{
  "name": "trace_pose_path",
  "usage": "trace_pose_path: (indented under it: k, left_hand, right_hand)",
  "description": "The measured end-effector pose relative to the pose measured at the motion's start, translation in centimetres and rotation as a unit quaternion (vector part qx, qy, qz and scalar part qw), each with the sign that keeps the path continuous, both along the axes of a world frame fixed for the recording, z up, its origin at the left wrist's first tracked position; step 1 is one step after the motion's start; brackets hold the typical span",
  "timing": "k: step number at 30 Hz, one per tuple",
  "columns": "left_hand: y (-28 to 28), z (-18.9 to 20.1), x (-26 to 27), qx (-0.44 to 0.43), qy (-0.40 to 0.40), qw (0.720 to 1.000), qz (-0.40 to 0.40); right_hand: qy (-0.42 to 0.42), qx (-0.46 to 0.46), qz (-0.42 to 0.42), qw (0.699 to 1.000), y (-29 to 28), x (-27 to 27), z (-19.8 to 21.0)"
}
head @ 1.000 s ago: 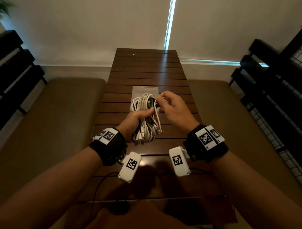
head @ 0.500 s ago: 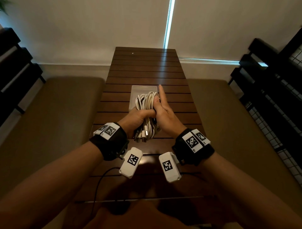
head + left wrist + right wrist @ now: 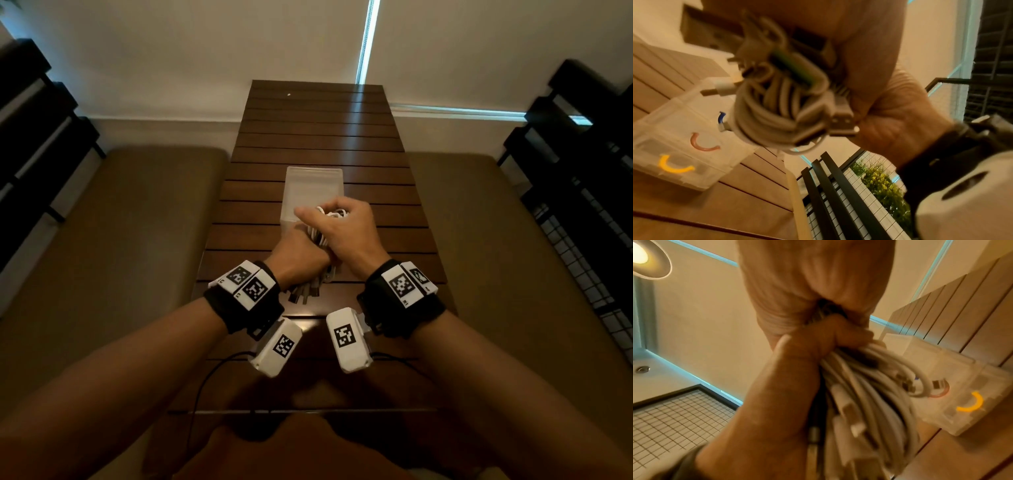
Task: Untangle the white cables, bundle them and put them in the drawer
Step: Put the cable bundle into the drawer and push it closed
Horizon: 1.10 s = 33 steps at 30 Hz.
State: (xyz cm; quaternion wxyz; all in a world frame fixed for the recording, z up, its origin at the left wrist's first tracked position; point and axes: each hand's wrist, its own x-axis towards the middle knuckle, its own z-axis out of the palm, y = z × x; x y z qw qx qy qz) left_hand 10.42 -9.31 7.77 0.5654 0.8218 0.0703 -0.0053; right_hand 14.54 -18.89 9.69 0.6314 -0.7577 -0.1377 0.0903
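A bundle of white cables [image 3: 335,215] is held over the wooden table [image 3: 318,137], just in front of a small translucent drawer unit [image 3: 313,181]. My left hand [image 3: 298,255] grips the bundle around its middle, and the plug ends [image 3: 305,294] hang out below the fist. My right hand [image 3: 342,233] is curled over the looped top of the bundle. The left wrist view shows the coiled cables [image 3: 781,104] end-on beside the drawer unit [image 3: 684,146], whose fronts have blue, red and yellow handles. In the right wrist view the left hand [image 3: 797,361] clasps the cables [image 3: 869,394] near the drawers [image 3: 962,386].
Tan cushioned benches [image 3: 120,240] [image 3: 496,257] run along both sides of the table. Black slatted racks [image 3: 34,137] [image 3: 582,171] stand beyond them. A thin black cord [image 3: 205,377] trails over the near table edge. The drawers look closed.
My right hand went from lying flat against the bundle's side to curling over its looped top. The left hand kept its grip, and the loops are now mostly covered.
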Motion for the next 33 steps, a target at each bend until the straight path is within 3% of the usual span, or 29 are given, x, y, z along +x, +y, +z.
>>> trace_pose_path:
  k: [4, 9, 15, 21, 23, 26, 28, 31, 33]
  left_hand:
    - [0.2, -0.3, 0.1, 0.03, -0.002, 1.0, 0.008]
    - [0.2, -1.4, -0.2, 0.019, 0.048, 0.997, 0.051]
    - [1.8, -2.9, 0.3, -0.083, 0.082, 0.993, 0.024]
    - [2.6, -2.7, 1.5, -0.06, 0.128, 0.989, -0.032]
    - [2.9, -2.9, 2.0, -0.024, 0.15, 0.988, -0.018]
    - [4.6, -3.3, 3.1, 0.103, 0.133, 0.986, 0.012]
    - [6.0, -2.7, 3.8, 0.198, 0.137, 0.97, 0.028]
    - [7.5, -1.2, 5.1, 0.325, 0.161, 0.932, 0.028]
    - [7.5, -0.7, 5.8, 0.365, 0.183, 0.913, -0.007]
  right_hand:
    - [-0.01, 0.033, -0.049, 0.998, 1.1, 0.3, -1.1]
    - [-0.016, 0.055, -0.033, 0.998, 1.9, 0.7, -2.2]
    - [0.053, 0.101, -0.003, 0.993, 2.4, 1.4, -4.3]
    - [0.156, 0.168, 0.001, 0.973, 2.7, 1.7, -6.0]
    - [0.146, 0.15, 0.026, 0.977, 2.7, 2.4, -6.4]
    - [0.062, 0.098, 0.04, 0.992, 1.7, 4.1, -6.7]
    - [0.021, 0.062, -0.039, 0.997, 0.0, 5.7, -7.8]
    - [0.011, -0.042, -0.191, 0.981, -2.6, 7.1, -11.5]
    - [0.053, -0.168, -0.144, 0.974, -3.2, 6.9, -14.4]
